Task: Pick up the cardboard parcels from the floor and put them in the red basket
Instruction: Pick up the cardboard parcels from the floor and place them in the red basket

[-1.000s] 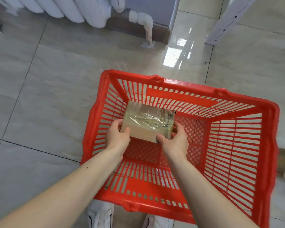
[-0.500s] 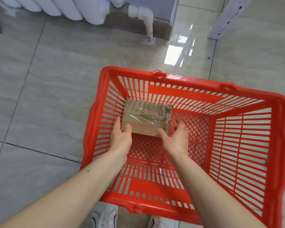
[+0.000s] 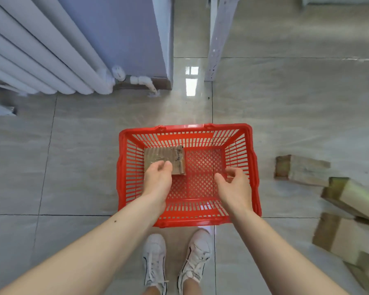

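Note:
The red basket (image 3: 254,167) stands on the tiled floor right in front of my feet. One taped cardboard parcel (image 3: 170,156) lies flat in its far left corner. My left hand (image 3: 158,179) hovers over the parcel's near edge with loosely curled fingers and holds nothing. Above the basket's right half, my right hand (image 3: 234,186) is empty too, fingers apart. On the floor to the right lie more cardboard parcels: one (image 3: 300,169) close to the basket, another (image 3: 352,199) tilted beyond it, and a third (image 3: 345,239) nearer me.
A white radiator (image 3: 41,67) with its pipe stands against the wall at the far left. A white post (image 3: 219,39) rises behind the basket. My white shoes (image 3: 175,258) are just below the basket's near rim.
Both hands have let go of the parcel, which now lies on the basket's bottom. The hands have lifted and drawn back, and the view has risen, bringing the parcels on the right into sight.

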{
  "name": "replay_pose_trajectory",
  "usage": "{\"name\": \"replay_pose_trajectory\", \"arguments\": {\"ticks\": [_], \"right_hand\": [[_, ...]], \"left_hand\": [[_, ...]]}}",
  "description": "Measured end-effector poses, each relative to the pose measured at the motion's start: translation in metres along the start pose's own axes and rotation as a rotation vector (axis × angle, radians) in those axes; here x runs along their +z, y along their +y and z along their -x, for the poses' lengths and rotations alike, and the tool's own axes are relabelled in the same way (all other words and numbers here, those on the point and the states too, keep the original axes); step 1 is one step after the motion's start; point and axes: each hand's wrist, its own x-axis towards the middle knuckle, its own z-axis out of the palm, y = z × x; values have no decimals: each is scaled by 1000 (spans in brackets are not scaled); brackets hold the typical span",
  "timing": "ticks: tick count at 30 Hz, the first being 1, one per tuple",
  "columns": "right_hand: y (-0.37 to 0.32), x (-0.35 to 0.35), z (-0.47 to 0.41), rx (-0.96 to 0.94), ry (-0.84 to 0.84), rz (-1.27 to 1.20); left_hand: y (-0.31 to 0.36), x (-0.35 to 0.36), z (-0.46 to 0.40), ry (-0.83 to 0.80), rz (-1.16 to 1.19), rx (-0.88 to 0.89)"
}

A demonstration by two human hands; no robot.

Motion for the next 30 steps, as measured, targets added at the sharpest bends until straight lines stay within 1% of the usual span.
{"name": "replay_pose_trajectory", "arguments": {"ticks": [7,12,17,23,30], "right_hand": [[5,-82,40,66,127,-170],[31,-139,57,132,201,-299],[89,-199,69,195,265,-392],[179,-283,79,224,312,-440],[287,-380,80,259,331,-432]], "left_hand": [[51,32,78,-150,-113,104],[60,71,123,-250,-221,136],[47,127,180,-345,-288,190],[4,214,251,-414,-410,248],[-51,317,325,-468,-448,207]]}}
